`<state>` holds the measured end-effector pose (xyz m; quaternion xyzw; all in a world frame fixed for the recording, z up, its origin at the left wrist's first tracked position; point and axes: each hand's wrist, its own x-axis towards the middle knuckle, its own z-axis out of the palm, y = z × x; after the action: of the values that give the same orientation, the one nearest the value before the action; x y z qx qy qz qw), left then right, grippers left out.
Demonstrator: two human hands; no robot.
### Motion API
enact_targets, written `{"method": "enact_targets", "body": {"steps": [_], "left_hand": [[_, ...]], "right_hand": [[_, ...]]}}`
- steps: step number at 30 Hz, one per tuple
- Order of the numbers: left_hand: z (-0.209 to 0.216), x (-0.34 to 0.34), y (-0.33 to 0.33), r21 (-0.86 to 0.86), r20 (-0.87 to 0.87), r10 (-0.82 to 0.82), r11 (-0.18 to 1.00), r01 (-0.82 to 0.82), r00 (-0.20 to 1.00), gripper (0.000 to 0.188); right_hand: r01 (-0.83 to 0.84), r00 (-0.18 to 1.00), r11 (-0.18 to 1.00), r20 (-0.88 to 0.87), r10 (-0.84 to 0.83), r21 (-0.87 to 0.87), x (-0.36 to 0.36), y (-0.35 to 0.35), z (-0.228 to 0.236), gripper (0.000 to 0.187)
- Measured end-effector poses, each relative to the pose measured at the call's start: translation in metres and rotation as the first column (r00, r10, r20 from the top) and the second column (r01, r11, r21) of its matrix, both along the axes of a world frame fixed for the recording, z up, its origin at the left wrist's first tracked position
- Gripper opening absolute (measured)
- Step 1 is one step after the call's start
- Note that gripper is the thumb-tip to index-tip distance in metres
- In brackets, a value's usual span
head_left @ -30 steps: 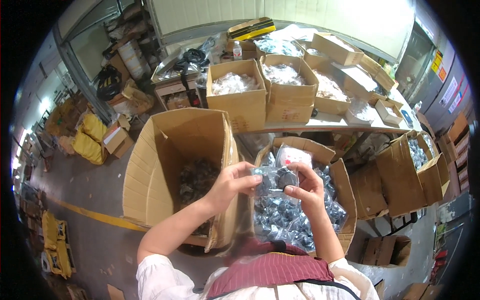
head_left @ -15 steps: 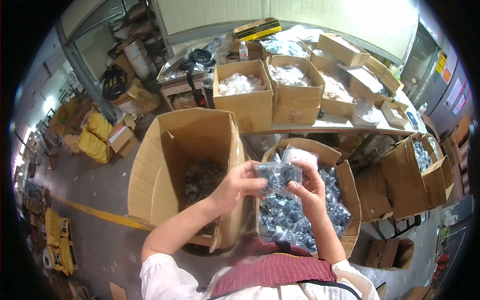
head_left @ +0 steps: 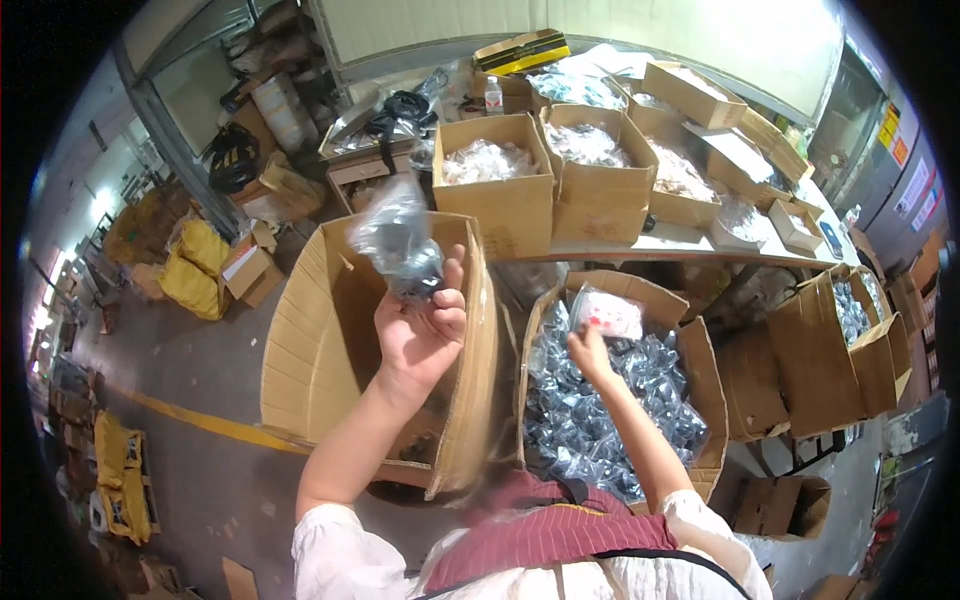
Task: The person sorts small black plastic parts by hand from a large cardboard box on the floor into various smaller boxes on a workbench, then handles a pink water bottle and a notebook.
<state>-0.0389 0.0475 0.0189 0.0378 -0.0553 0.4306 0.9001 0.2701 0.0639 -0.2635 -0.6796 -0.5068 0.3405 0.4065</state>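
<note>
left carton (head_left: 305,345): open above | rightward: carton wall (head_left: 477,385) | right rear: table (head_left: 640,253)

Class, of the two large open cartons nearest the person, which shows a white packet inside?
The right carton, crowded with clear bags: the white packet shows near its far side, at the right hand. The left carton shows none.
</note>
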Motion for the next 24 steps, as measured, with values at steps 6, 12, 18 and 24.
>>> {"method": "enact_targets", "body": {"steps": [6,12,18,24], "left_hand": [[-0.007,0.005,-0.003,0.121,-0.177,0.078,0.991,-0.057,0.981,0.044],[-0.005,0.001,-0.004,0.14,-0.404,0.108,0.989,-0.055,0.908,0.038],[-0.01,0.015,0.002,0.064,-0.596,0.073,0.997,-0.044,0.799,0.026],[-0.015,0.033,-0.014,0.51,-0.821,0.421,0.844,0.164,0.385,0.023]], "right_hand": [[-0.493,0.737,0.865,0.485,0.471,-0.092,-0.049,0.01,-0.054,0.097],[-0.345,0.757,0.917,0.518,0.398,-0.2,-0.077,0.012,-0.056,0.085],[-0.092,0.989,0.992,-0.123,0.081,-0.089,-0.018,-0.018,-0.061,0.061],[-0.118,0.641,0.974,-0.734,0.224,0.194,-0.025,-0.065,0.075,0.057]]}}
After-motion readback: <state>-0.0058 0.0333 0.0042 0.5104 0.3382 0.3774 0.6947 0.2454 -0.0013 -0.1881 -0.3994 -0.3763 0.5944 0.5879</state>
